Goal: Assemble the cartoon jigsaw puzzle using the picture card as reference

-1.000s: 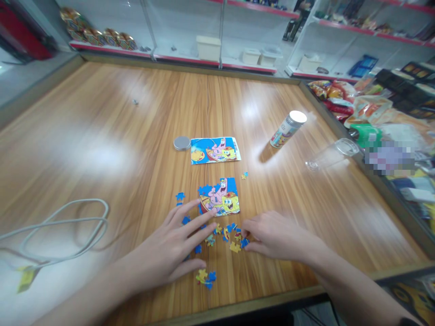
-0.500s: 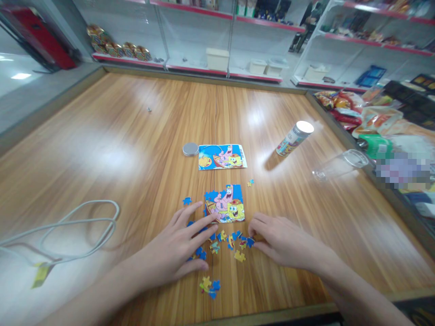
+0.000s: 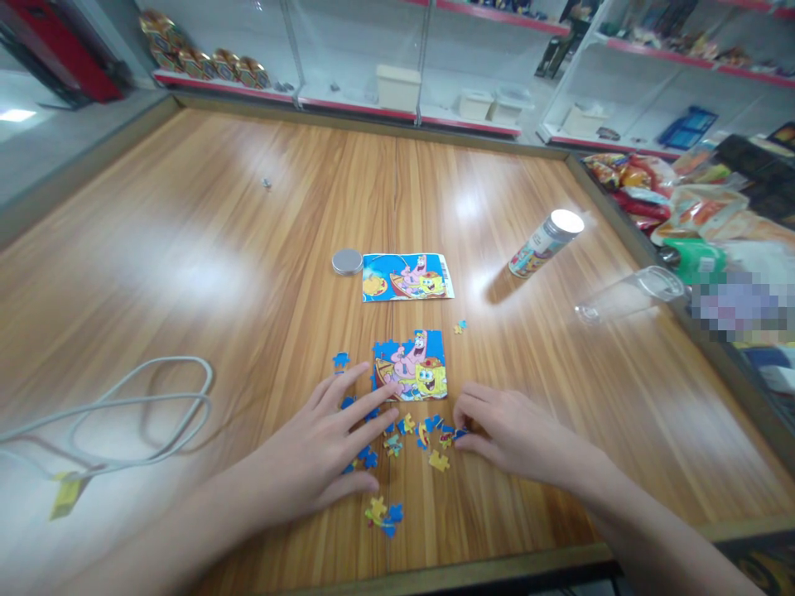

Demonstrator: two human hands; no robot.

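Note:
My left hand (image 3: 323, 439) is spread flat, its fingertips on the lower left of the partly joined cartoon jigsaw puzzle (image 3: 417, 364). Some blue loose pieces lie beneath and beside its fingers. My right hand (image 3: 506, 426) is closed, thumb and fingers pinching a blue puzzle piece (image 3: 460, 433) at the right end of the loose pieces. Below the puzzle lie several blue and yellow pieces, among them a yellow piece (image 3: 438, 460). A small cluster of pieces (image 3: 385, 516) sits nearer to me. The reference picture (image 3: 407, 277) lies flat beyond the puzzle.
A round metal lid (image 3: 347, 261) lies left of the picture. To the right stand a printed canister (image 3: 543, 244) and a clear plastic tube (image 3: 627, 296) on its side. A white cable (image 3: 208, 397) loops at the left. Packaged snacks (image 3: 646, 190) crowd the right edge.
My right thumb and fingers have drawn together on the blue piece at the row's right end. My left hand stays spread in place. The view has tilted slightly downward.

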